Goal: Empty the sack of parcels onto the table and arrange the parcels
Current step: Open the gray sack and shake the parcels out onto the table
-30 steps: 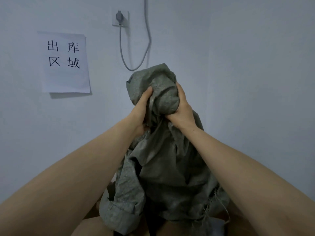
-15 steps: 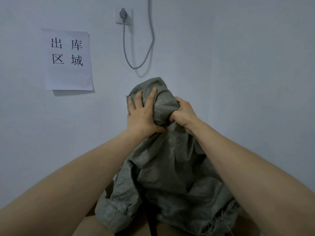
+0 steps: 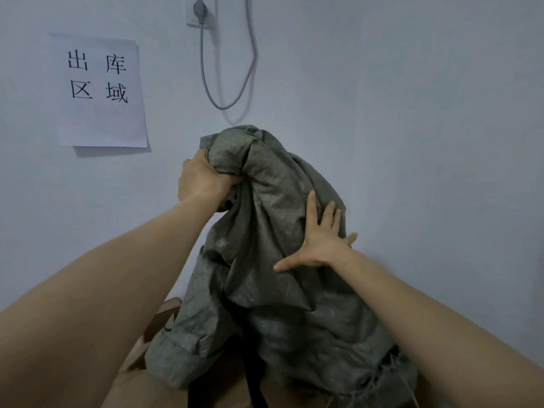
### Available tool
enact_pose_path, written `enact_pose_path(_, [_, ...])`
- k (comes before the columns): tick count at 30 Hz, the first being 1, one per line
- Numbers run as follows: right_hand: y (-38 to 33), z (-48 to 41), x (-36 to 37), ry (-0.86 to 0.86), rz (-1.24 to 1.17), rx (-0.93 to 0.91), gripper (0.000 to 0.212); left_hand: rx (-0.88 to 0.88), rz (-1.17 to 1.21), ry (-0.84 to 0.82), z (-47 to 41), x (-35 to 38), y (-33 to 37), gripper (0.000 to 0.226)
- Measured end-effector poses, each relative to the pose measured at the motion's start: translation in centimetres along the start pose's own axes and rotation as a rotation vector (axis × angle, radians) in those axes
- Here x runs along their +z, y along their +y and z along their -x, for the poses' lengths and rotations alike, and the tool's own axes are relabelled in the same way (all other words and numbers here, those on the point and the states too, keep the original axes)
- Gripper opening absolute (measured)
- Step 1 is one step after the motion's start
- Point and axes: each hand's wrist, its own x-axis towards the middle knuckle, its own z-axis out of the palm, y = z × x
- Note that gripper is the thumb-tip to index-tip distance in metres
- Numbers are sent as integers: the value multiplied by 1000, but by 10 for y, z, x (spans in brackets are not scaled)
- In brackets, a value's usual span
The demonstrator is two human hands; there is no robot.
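Note:
A grey-green woven sack [image 3: 265, 290] hangs upside down in front of me, its closed end raised and its frayed mouth down low. My left hand [image 3: 203, 181] is clenched on a bunch of fabric at the top of the sack. My right hand [image 3: 321, 240] lies flat on the sack's right side, fingers spread, holding nothing. Brown cardboard parcels [image 3: 159, 322] show below the sack at the lower left; most of them are hidden by the sack and my arms.
A white wall stands close behind the sack. A paper sign [image 3: 100, 89] with black characters is taped at the upper left. A wall socket [image 3: 201, 11] with a grey cable [image 3: 235, 92] looping down sits above the sack.
My right hand has let go of the sack's top and dropped down its right side, fingers now spread flat. My left hand has closed tight on the top. The sack stays raised.

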Motion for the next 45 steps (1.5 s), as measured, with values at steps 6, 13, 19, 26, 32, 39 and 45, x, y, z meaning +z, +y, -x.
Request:
enact_pose_path(6, [-4, -15, 16, 75, -342, 82, 165, -263, 473, -49, 9, 2, 8, 47])
enact_pose_path(13, [-17, -37, -1, 195, -825, -155, 158, -562, 817, -279, 14, 5, 4, 51])
enact_pose_path(19, [-30, -38, -30, 72, -975, -329, 143, -557, 870, -571, 9, 7, 1, 61])
enact_pose_path(26, [-48, -35, -41, 353, -976, -263, 72, -565, 603, -445, 10, 7, -3, 73])
enact_pose_path(32, [-41, -44, -49, 374, -651, -236, 79, 23, 479, -162, 4, -16, 9, 83])
enact_pose_path(39, [-55, -29, -53, 211, -635, -472, 58, 3, 30, -259, 24, 3, 0, 156])
enact_pose_path(45, [-57, -20, -58, 174, -524, -455, 61, 63, 139, -135, 28, 5, 11, 67])
